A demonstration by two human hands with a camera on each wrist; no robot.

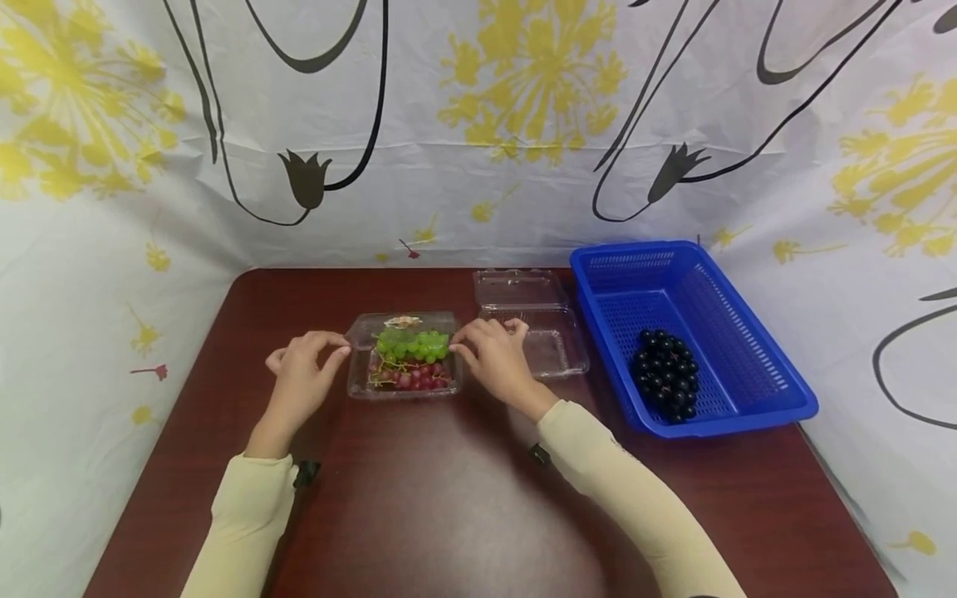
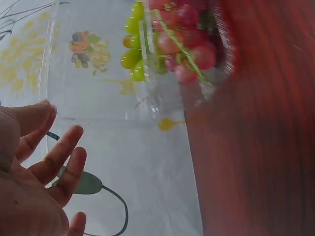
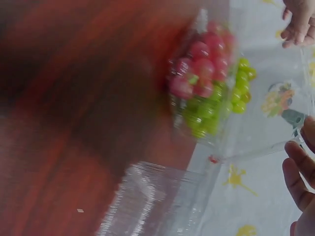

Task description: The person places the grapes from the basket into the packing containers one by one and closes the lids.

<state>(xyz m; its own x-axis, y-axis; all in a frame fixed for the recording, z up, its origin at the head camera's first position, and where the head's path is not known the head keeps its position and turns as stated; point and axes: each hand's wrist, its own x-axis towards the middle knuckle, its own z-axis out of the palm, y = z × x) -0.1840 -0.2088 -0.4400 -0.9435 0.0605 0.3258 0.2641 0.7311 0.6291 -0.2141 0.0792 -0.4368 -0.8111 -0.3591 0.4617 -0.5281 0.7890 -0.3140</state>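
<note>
If the left hand (image 1: pixel 301 363) dips first, the lid (image 1: pixel 367 330) could skew; the green grapes (image 1: pixel 413 345), heaped against it, might snag and squash; a right hand (image 1: pixel 495 355) slip could drop that corner; the left pinches the lid's left edge; the box (image 1: pixel 404 394) lies between; the right pinches the right edge.

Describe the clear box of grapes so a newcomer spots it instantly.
On the dark red table, look left of the blue basket, past another clear box. The grape box sits between the left hand and right hand. Unlike its neighbour, it shows green grapes and red grapes.
</note>
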